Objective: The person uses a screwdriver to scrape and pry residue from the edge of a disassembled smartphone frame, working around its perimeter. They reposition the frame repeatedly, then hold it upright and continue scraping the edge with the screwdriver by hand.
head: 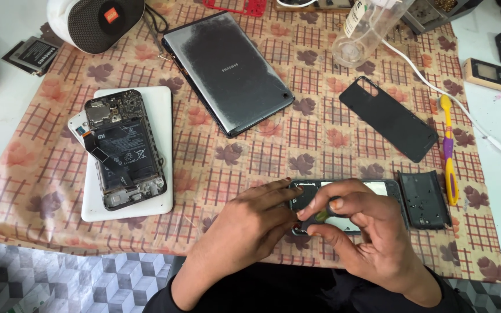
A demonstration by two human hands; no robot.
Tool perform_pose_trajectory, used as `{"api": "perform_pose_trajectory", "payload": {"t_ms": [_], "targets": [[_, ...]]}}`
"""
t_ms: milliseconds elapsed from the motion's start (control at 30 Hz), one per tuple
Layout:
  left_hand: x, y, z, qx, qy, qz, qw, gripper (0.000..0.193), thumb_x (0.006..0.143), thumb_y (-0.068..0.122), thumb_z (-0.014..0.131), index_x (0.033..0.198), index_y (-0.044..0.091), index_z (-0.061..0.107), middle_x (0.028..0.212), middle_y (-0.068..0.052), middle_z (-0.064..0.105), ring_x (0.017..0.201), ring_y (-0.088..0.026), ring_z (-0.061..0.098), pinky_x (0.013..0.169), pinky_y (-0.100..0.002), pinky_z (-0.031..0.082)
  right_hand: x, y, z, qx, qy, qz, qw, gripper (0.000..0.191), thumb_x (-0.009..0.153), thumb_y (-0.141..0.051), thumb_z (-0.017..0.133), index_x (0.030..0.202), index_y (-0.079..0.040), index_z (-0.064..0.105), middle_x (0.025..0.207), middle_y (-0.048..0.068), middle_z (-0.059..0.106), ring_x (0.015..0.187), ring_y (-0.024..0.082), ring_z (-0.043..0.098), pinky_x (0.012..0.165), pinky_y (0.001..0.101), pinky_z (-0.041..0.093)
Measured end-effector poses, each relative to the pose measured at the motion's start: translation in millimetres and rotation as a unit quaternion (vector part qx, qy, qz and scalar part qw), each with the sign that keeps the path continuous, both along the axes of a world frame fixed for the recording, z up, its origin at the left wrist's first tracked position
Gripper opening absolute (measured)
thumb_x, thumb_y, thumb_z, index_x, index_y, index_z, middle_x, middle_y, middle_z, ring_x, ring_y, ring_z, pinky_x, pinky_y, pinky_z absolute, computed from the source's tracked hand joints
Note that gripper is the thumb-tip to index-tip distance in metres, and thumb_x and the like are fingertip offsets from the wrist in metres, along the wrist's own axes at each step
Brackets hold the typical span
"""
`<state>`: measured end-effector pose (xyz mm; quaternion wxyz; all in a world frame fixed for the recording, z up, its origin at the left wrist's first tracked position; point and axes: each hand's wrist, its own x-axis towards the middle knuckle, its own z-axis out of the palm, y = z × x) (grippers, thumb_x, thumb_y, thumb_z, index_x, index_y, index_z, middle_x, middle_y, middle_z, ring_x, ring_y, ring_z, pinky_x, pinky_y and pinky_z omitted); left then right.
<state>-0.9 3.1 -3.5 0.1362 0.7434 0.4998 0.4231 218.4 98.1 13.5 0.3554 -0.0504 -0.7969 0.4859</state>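
An opened phone (372, 188) lies flat near the table's front edge, its back removed. My left hand (250, 229) rests on its left end, fingers pressing the frame. My right hand (366, 232) is curled over the phone's middle, thumb and forefinger pinched on a small yellow-green tool (322, 215) that touches the phone's inside. Most of the phone is hidden under both hands. A small dark cover piece (427, 200) lies just right of the phone.
A second opened phone (124, 149) lies on a white slab (158, 116) at left. A dark tablet (227, 69) sits at the back, a black back cover (388, 117) and a yellow-purple toothbrush (449, 148) at right. Speaker (94, 20), clear bottle (362, 32), white cable (436, 90) behind.
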Motion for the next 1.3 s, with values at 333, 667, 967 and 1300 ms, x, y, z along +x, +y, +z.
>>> {"api": "perform_pose_trajectory", "payload": {"t_ms": [333, 667, 967, 1300], "targets": [[-1, 0, 1, -0.003, 0.006, 0.008, 1.000, 0.017, 0.087, 0.015, 0.075, 0.102, 0.006, 0.077, 0.129, -0.014, 0.070, 0.126, -0.033, 0.065, 0.100, -0.041, 0.056, -3, 3, 6, 0.014, 0.012, 0.012, 1.000, 0.070, 0.083, 0.006, 0.079, 0.135, -0.016, 0.037, 0.114, 0.023, 0.065, 0.107, 0.026, 0.070, 0.087, 0.0339, 0.061], [-1, 0, -1, 0.004, 0.009, 0.009, 1.000, 0.014, 0.085, 0.012, 0.074, 0.099, 0.006, 0.076, 0.130, -0.014, 0.070, 0.126, -0.033, 0.066, 0.100, -0.041, 0.056, 1, 6, -3, -0.093, -0.010, 0.054, 0.994, 0.055, 0.100, 0.015, 0.059, 0.139, -0.015, 0.035, 0.121, 0.022, 0.066, 0.112, 0.026, 0.073, 0.089, 0.0331, 0.065], [-1, -2, 7, 0.004, -0.106, -0.033, 0.994, 0.022, 0.090, 0.004, 0.070, 0.112, 0.002, 0.074, 0.122, -0.012, 0.073, 0.119, -0.033, 0.070, 0.100, -0.042, 0.056, -10, 10, 0, -0.022, 0.043, 0.048, 0.998, 0.065, 0.088, 0.008, 0.076, 0.135, -0.015, 0.037, 0.116, 0.015, 0.056, 0.114, 0.022, 0.062, 0.111, 0.0471, 0.057], [1, -4, 21, -0.204, -0.271, 0.005, 0.940, 0.022, 0.087, 0.012, 0.078, 0.107, 0.002, 0.076, 0.103, -0.008, 0.078, 0.075, -0.013, 0.075, 0.062, -0.026, 0.060, -1, 12, -5, -0.131, 0.033, 0.098, 0.986, 0.057, 0.100, 0.019, 0.052, 0.141, -0.015, 0.031, 0.124, 0.023, 0.056, 0.118, 0.025, 0.067, 0.102, 0.0411, 0.063]]}}
